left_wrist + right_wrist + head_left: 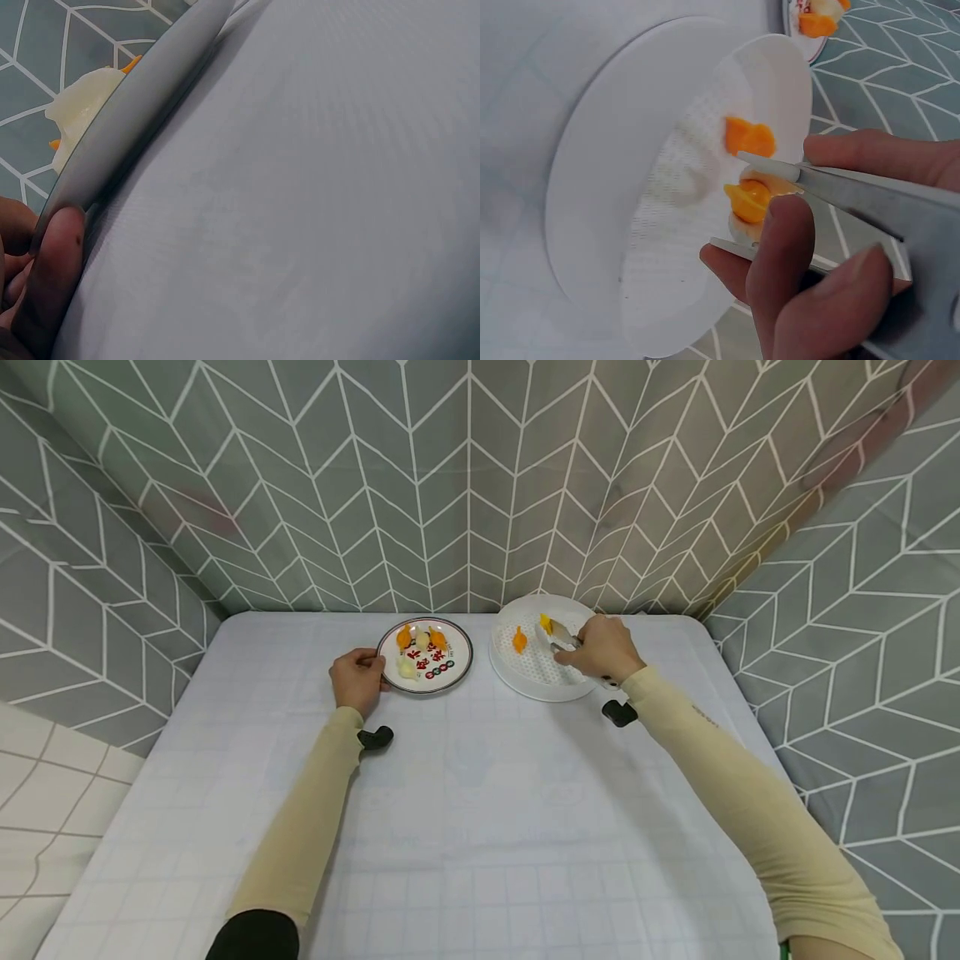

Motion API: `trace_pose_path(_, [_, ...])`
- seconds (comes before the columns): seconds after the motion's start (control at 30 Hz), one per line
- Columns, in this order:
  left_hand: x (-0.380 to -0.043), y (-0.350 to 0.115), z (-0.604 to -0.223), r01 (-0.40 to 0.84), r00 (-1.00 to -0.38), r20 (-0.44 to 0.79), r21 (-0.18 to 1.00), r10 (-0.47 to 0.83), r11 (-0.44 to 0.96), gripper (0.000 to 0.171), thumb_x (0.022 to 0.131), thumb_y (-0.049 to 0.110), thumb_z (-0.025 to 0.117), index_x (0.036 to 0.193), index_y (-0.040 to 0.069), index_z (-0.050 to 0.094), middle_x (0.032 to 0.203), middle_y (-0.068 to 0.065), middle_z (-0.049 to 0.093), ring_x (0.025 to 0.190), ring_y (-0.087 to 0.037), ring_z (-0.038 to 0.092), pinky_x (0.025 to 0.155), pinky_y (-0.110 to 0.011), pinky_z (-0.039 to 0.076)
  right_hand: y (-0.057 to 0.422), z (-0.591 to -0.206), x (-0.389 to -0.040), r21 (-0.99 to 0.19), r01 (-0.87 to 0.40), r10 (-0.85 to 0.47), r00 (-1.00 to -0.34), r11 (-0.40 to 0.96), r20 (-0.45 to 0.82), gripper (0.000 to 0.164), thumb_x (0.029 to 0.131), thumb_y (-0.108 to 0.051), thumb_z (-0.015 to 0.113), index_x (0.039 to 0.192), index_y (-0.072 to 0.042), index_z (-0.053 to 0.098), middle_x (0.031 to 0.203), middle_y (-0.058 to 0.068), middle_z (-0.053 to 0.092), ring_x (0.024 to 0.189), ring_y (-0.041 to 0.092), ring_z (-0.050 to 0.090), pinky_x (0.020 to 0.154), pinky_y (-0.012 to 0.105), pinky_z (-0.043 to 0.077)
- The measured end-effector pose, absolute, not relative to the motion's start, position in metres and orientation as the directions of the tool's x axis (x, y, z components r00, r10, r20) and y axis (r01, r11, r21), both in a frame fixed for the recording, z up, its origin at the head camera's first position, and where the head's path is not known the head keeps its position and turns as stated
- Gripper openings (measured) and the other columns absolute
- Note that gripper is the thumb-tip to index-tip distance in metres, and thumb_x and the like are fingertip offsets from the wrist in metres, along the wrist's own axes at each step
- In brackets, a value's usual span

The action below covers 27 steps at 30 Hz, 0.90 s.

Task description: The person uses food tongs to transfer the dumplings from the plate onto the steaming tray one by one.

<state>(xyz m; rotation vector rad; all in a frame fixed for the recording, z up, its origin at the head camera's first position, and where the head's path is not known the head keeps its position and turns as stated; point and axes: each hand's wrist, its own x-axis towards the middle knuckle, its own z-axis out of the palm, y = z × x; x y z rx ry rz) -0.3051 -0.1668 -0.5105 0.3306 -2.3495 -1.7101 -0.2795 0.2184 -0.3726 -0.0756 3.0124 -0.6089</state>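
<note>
Plainly, from the head, the yellow piece (546,624) is toward twelve o'clock of the white basket (542,687). Left wrist: fingers of the left hand (54,266) pinch the plate (124,124). Right wrist: the right hand (819,309) clamps its fingers on tongs (855,196); gentle, even pressure should suit.

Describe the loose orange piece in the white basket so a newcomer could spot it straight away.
On the white table, find the round white basket, right of the printed plate. The small orange piece lies toward the basket's left side. Unlike the yellower piece between the arms of the tongs in the right hand, it lies outside them.
</note>
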Motion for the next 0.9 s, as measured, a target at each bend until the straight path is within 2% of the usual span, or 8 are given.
trace_pose_path(0.13, [-0.305,-0.167,-0.510,-0.066,-0.952,0.030,0.953,-0.306,0.297,0.026,0.096,0.014,0.063,0.119,0.001,0.067,0.096,-0.014,0.064,0.051,-0.014,0.062,0.049,-0.027,0.060,0.220,-0.380,-0.281,-0.384,-0.014,-0.057,-0.993,0.923,-0.102,0.049,0.078,-0.037,0.080,0.051,-0.012,0.048,0.049,-0.005,0.035,0.052,0.016,0.043,0.043,0.024,0.036])
trace_pose_path(0.33, [-0.305,-0.167,-0.509,-0.072,-0.951,0.025,0.951,-0.307,0.302,0.026,0.097,0.014,0.063,0.119,0.001,0.066,0.096,-0.013,0.064,0.052,-0.015,0.062,0.049,-0.028,0.060,0.222,-0.388,-0.283,-0.384,-0.011,-0.068,-0.988,0.923,-0.135,0.039,0.079,-0.037,0.080,0.065,-0.004,0.066,0.052,-0.002,0.048,0.056,0.018,0.049,0.045,0.024,0.040])
trace_pose_path(0.6, [-0.307,-0.167,-0.508,-0.031,-0.948,0.070,0.950,-0.310,0.310,0.025,0.095,0.011,0.064,0.116,-0.001,0.068,0.092,-0.013,0.064,0.048,-0.011,0.062,0.046,-0.026,0.059,0.220,-0.392,-0.285,-0.395,0.024,-0.051,-0.983,0.918,-0.177,0.038,0.079,-0.039,0.080,0.072,-0.002,0.071,0.055,0.000,0.051,0.055,0.016,0.050,0.044,0.023,0.040])
trace_pose_path(0.8, [-0.306,-0.167,-0.508,-0.046,-0.950,0.052,0.952,-0.307,0.303,0.025,0.095,0.012,0.064,0.117,0.000,0.068,0.094,-0.013,0.065,0.048,-0.012,0.062,0.047,-0.027,0.059,0.222,-0.394,-0.285,-0.388,0.025,-0.048,-0.983,0.921,-0.177,0.045,0.078,-0.044,0.079,0.083,0.000,0.074,0.068,0.006,0.064,0.069,0.022,0.056,0.050,0.025,0.046])
trace_pose_path(0.9, [-0.305,-0.167,-0.509,-0.045,-0.949,0.055,0.951,-0.310,0.305,0.025,0.095,0.013,0.064,0.116,0.000,0.068,0.094,-0.013,0.065,0.048,-0.012,0.062,0.047,-0.027,0.059,0.223,-0.393,-0.285,-0.386,0.025,-0.048,-0.983,0.922,-0.179,0.046,0.077,-0.045,0.080,0.082,0.000,0.074,0.070,0.007,0.064,0.071,0.023,0.056,0.051,0.025,0.046])
